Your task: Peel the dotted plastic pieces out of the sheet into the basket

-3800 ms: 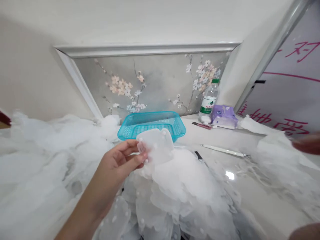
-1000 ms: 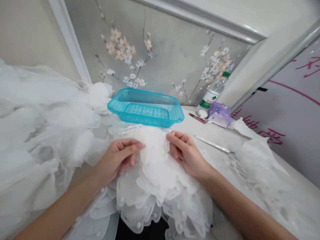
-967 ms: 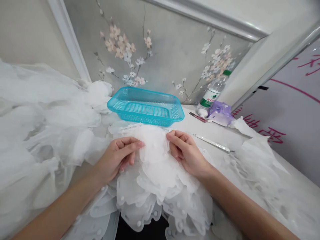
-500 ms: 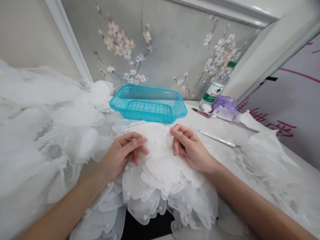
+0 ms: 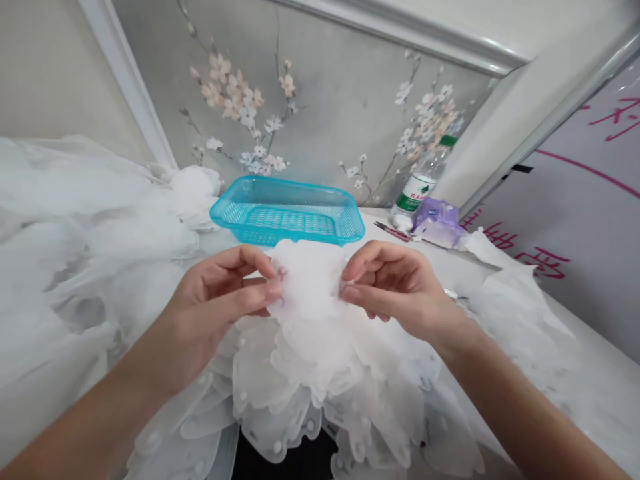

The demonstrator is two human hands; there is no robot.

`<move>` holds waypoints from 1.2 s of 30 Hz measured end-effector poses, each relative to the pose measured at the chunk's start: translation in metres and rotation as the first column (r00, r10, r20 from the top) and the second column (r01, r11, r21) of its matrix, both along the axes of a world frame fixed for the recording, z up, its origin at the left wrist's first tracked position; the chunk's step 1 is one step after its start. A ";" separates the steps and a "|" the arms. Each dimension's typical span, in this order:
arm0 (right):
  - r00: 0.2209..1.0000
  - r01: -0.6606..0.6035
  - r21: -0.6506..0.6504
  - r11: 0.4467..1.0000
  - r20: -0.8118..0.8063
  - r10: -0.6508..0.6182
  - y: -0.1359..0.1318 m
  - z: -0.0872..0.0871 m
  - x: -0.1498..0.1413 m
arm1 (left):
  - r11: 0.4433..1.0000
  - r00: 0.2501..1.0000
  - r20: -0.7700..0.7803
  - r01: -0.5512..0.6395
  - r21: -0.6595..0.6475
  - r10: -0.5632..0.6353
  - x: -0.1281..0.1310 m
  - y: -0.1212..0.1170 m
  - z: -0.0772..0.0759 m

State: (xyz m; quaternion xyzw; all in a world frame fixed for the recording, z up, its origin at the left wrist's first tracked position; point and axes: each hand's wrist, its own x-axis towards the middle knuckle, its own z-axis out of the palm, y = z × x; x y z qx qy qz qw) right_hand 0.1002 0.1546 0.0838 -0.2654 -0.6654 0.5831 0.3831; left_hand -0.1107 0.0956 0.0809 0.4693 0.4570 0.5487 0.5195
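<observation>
Now the left hand [image 5: 220, 287] and the right hand [image 5: 400, 283] are each half closed, fingers and thumb pinching opposite sides of a white tulle petal [image 5: 307, 280]. It is held up just above the pearl-dotted layers [image 5: 280, 400] spilling over the near edge of the desk [image 5: 373, 220], and its top overlaps the front of the blue basket [image 5: 225, 213] in view. More tulle [image 5: 90, 227] heaps along the left. Toward the far right corner lie pink-handled scissors [image 5: 393, 231], a water bottle [image 5: 419, 190] and a purple tissue pack [image 5: 437, 225].
</observation>
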 end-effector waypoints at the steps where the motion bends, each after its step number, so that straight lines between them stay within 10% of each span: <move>1: 1.000 0.001 0.004 1.000 0.010 -0.001 -0.002 0.004 0.001 | 1.000 1.000 0.010 0.018 0.001 -0.018 0.000 -0.001 0.002; 9: 0.998 -0.035 -0.074 0.997 0.050 0.038 -0.011 0.019 0.008 | 0.986 0.987 -0.006 0.162 -0.034 -0.162 0.001 -0.006 0.009; 21: 0.995 0.033 -0.033 0.999 0.092 -0.030 -0.016 0.021 0.008 | 0.990 0.994 -0.099 -0.041 0.137 0.055 0.002 -0.007 0.008; 36: 0.998 -0.017 -0.131 0.991 0.055 0.024 -0.020 0.028 0.008 | 0.997 0.995 -0.101 -0.014 0.078 0.022 -0.005 -0.007 0.010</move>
